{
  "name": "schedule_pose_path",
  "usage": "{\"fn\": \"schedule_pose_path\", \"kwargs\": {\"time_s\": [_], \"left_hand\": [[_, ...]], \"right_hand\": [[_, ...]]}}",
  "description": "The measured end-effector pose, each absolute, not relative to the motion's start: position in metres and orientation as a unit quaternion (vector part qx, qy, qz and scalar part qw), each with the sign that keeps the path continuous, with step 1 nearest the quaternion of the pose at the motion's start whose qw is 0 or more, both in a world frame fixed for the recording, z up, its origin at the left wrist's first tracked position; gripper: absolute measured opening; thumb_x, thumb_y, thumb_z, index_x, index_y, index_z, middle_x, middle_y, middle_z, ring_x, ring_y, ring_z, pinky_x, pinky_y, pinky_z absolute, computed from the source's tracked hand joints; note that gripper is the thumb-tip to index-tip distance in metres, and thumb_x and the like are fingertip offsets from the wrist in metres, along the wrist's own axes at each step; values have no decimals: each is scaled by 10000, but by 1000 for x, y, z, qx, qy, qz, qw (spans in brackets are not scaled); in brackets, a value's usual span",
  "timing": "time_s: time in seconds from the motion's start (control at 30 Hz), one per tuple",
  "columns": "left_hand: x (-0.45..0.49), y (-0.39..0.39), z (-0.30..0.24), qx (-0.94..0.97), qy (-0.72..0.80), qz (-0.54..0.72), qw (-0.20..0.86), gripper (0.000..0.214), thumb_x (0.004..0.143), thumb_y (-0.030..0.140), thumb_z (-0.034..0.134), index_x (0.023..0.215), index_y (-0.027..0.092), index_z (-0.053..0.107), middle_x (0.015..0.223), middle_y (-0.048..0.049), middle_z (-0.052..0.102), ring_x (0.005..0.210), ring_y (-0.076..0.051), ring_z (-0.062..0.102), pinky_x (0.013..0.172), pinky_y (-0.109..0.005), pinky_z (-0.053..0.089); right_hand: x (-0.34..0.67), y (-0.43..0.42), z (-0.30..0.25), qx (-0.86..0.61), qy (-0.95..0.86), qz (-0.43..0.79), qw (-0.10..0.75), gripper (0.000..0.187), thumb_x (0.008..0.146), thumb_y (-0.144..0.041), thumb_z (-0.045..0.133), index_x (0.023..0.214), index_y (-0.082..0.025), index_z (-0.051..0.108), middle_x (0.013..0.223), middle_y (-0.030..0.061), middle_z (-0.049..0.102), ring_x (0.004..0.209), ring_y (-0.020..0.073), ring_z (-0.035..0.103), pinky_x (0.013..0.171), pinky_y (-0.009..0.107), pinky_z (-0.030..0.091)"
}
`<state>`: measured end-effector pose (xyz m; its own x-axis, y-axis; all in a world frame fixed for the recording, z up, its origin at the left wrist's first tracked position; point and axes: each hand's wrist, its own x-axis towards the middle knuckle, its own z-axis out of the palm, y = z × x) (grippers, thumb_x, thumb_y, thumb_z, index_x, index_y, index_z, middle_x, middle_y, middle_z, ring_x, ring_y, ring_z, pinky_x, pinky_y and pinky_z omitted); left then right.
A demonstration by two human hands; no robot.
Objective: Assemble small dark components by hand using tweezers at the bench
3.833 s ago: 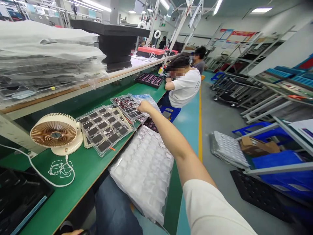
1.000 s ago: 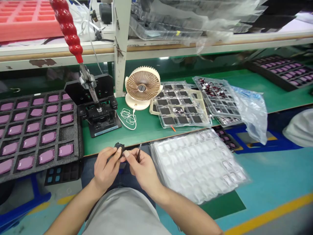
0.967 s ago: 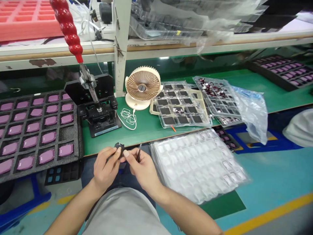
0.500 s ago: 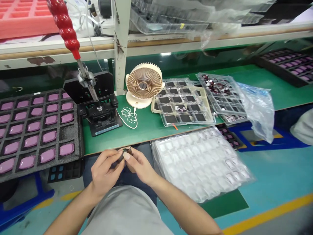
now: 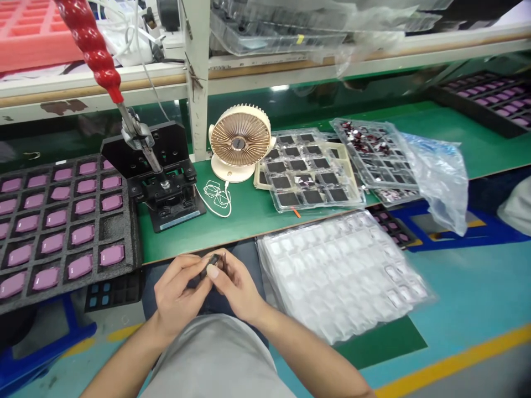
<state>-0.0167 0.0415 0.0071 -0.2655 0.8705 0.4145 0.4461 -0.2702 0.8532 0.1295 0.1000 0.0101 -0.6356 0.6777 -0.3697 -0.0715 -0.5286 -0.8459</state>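
Note:
My left hand (image 5: 180, 290) and my right hand (image 5: 236, 284) meet in front of my body, just below the bench's front edge. Between them is a small dark piece (image 5: 212, 261), shaped like a watch case and mostly covered by the fingers. My left fingers are closed on its left side. The right thumb presses on its face while the other right fingers curl behind it. A thin edge shows by my right index finger, too small to make out. Left of my hands lies a black foam tray (image 5: 135, 237) with rows of purple watch-shaped cases (image 5: 112, 255).
A black hand press (image 5: 164, 188) with a red handle (image 5: 93, 52) stands on the green bench (image 5: 182, 240). Beside it are a cream fan (image 5: 238, 143) and white cable (image 5: 218, 193). Clear trays (image 5: 315, 166) with dark squares lie further right. A bagged white tray (image 5: 332, 276) overhangs the front.
The view has shifted slightly. My hands stay together at the same spot, and the dark piece is turned a little between my fingers, showing more of its upper side.

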Motion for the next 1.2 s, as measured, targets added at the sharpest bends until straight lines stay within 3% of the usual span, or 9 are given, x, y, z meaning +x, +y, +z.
{"fn": "schedule_pose_path", "kwargs": {"time_s": [0.17, 0.3, 0.47, 0.57, 0.67, 0.83, 0.93, 1.07, 1.2], "left_hand": [[-18, 42, 10, 562, 562, 567, 218, 496, 737, -124, 781, 1183, 88, 729, 1058, -105, 682, 981, -171, 686, 849, -364, 620], [-17, 40, 9, 569, 560, 565, 210, 469, 751, -113, 776, 1174, 82, 728, 1057, -107, 671, 990, -169, 680, 849, -347, 615], [-15, 41, 13, 549, 581, 557, 226, 480, 778, -79, 774, 1199, 148, 728, 1069, -68, 687, 989, -145, 689, 865, -307, 615], [-16, 42, 14, 441, 612, 564, 335, 365, 888, 56, 768, 1189, 263, 763, 1000, -14, 681, 869, -91, 685, 776, -207, 590], [-20, 42, 5, 265, 594, 561, 512, 339, 942, 248, 782, 1249, 393, 776, 1000, -12, 640, 791, -73, 667, 760, -201, 576], [-21, 41, -6, 220, 524, 576, 588, 209, 918, 269, 802, 1126, 270, 823, 920, -30, 572, 716, -68, 613, 677, -196, 520], [-21, 43, 0, 214, 499, 583, 604, 183, 945, 260, 772, 1120, 250, 824, 916, -39, 599, 709, -71, 620, 664, -190, 523], [-26, 46, 13, 237, 491, 525, 654, 229, 1018, 314, 697, 1220, 270, 796, 1023, -51, 663, 809, -81, 673, 788, -201, 574], [-30, 46, 10, 224, 513, 500, 661, 271, 951, 328, 783, 1190, 202, 807, 1035, -79, 748, 771, -86, 703, 772, -189, 603]], "right_hand": [[137, 109, 14, -333, -454, 799, 212, 502, 1076, -552, 528, 1057, -51, 535, 841, 56, 501, 694, 20, 418, 643, 158, 368], [139, 109, 10, -349, -502, 765, 204, 490, 1050, -530, 570, 1100, -43, 590, 930, 85, 550, 809, 60, 504, 736, 183, 433], [140, 109, 6, -373, -516, 746, 194, 499, 1039, -546, 579, 1028, -47, 584, 870, 71, 555, 775, 61, 516, 709, 185, 433], [144, 114, 6, -359, -538, 737, 199, 436, 1074, -488, 542, 1012, -58, 584, 844, 55, 580, 750, 39, 499, 713, 162, 434], [148, 119, 7, -340, -580, 704, 229, 302, 1081, -377, 545, 1127, -85, 602, 862, 33, 613, 716, 17, 474, 684, 137, 413], [147, 117, 14, -332, -689, 578, 283, 121, 1002, -178, 638, 1104, -113, 635, 873, 12, 625, 701, -1, 484, 650, 127, 378], [144, 117, 21, -317, -660, 614, 297, 63, 1039, -140, 566, 1082, -103, 594, 853, 11, 644, 691, -4, 513, 653, 122, 392], [148, 123, 23, -344, -588, 693, 235, 237, 1083, -308, 545, 1062, -77, 588, 864, 42, 662, 744, 23, 579, 699, 139, 448], [151, 127, 19, -399, -582, 687, 173, 470, 1067, -513, 549, 986, -54, 606, 844, 55, 611, 728, 33, 504, 695, 161, 435]]}}
